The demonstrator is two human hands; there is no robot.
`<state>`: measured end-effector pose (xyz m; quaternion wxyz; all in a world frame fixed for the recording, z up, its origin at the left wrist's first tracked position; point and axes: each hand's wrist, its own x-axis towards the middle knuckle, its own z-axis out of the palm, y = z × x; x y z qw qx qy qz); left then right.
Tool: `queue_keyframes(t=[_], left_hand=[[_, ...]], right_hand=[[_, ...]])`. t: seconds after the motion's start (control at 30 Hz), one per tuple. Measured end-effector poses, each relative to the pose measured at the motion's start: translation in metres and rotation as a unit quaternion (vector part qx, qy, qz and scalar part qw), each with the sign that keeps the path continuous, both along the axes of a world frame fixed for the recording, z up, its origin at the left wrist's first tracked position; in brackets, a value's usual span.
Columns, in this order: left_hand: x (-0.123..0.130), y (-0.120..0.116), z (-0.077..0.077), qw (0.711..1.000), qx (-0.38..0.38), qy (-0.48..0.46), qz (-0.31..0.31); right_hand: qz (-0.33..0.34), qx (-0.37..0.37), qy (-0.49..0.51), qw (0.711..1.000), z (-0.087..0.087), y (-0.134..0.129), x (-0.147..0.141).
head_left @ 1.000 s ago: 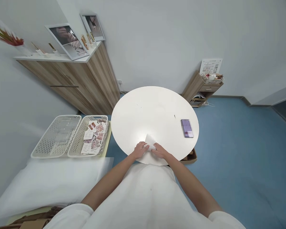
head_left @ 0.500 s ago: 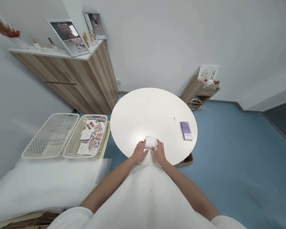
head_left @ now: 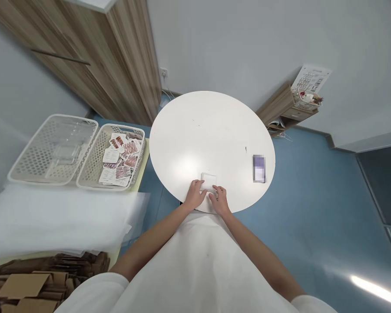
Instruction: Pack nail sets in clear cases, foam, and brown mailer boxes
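A small flat white box (head_left: 209, 180) lies on the white oval table (head_left: 211, 134), close to the edge nearest me. My left hand (head_left: 195, 195) grips its left side, with fingers along the edge and the thumb at the near corner. At the lower right corner my right hand (head_left: 220, 201) has its curled fingers and thumb on the box. Both hands rest low over the table. Fingers cover parts of the box's sides. To the right on the tabletop is a purple and white item (head_left: 259, 168), blurred by pixelation.
Two white plastic baskets stand on the left: one basket (head_left: 81, 180) holds printed cards with nail tips (head_left: 122, 158), the other (head_left: 26, 174) clear plastic boxes (head_left: 67, 152). Below them lie white sheets (head_left: 58, 217) and folded cardboard (head_left: 24, 284). A wooden cabinet (head_left: 124, 56) rises behind.
My view has tilted down, so the cabinet top has left the picture and more cardboard shows. My hands stay at the white box; the right hand has shifted slightly toward its near corner.
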<state>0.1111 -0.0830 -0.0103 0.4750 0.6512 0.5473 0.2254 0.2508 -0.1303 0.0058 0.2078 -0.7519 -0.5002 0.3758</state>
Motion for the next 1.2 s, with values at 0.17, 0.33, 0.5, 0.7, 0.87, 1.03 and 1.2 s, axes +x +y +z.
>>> queue_keyframes(t=[0.17,0.33,0.5,0.7,0.87,1.03,1.2], left_hand=[[0.004,0.005,0.003,0.997,-0.040,-0.012,0.067],[0.008,0.009,-0.001,0.996,-0.063,-0.010,0.062],[0.011,0.010,-0.006,0.993,-0.069,0.003,0.093],[0.013,0.010,-0.006,0.984,-0.087,-0.021,0.152],[0.014,0.002,0.000,0.967,-0.090,-0.048,0.234],[-0.011,0.009,0.010,0.941,-0.061,-0.038,0.332],[-0.060,0.038,0.015,0.927,-0.031,-0.023,0.372]], right_hand=[[-0.034,-0.038,0.031,0.998,0.009,0.015,0.004],[-0.045,-0.062,0.062,0.995,0.009,0.032,0.007],[-0.054,-0.058,0.116,0.990,0.000,0.034,0.016],[-0.022,-0.048,0.136,0.989,-0.006,0.035,0.026],[0.025,-0.028,0.171,0.985,-0.007,0.045,0.026],[0.089,0.005,0.214,0.973,-0.004,0.074,-0.004],[0.106,0.014,0.232,0.967,-0.004,0.113,-0.056]])
